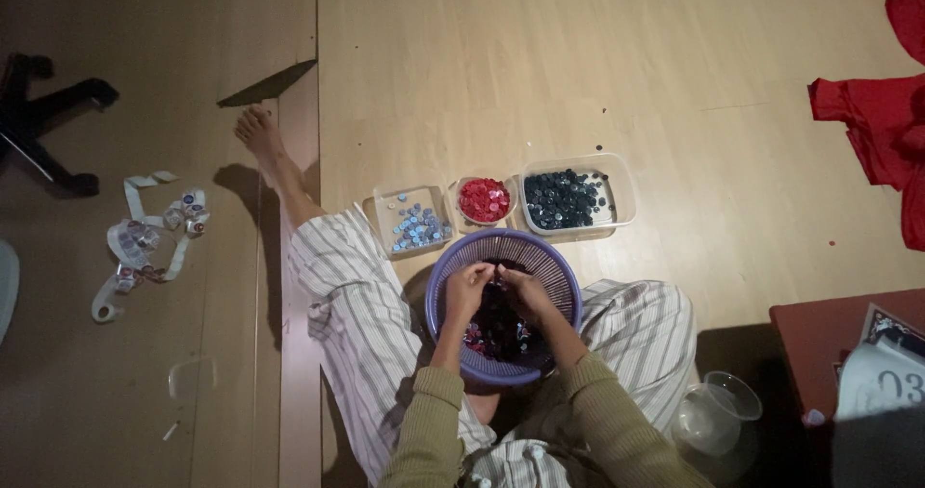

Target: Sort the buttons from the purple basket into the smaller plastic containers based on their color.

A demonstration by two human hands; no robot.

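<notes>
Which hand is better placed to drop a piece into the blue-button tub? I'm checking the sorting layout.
Probably the left hand: it is over the purple basket on the side nearest the blue-button tub. The right hand sits nearer the dark-button tub.

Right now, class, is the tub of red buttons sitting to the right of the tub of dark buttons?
No: the red buttons sit left of the dark buttons, between them and the blue ones.

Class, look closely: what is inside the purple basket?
The purple basket holds mixed dark and red buttons. The left hand and right hand cover part of them.
</notes>
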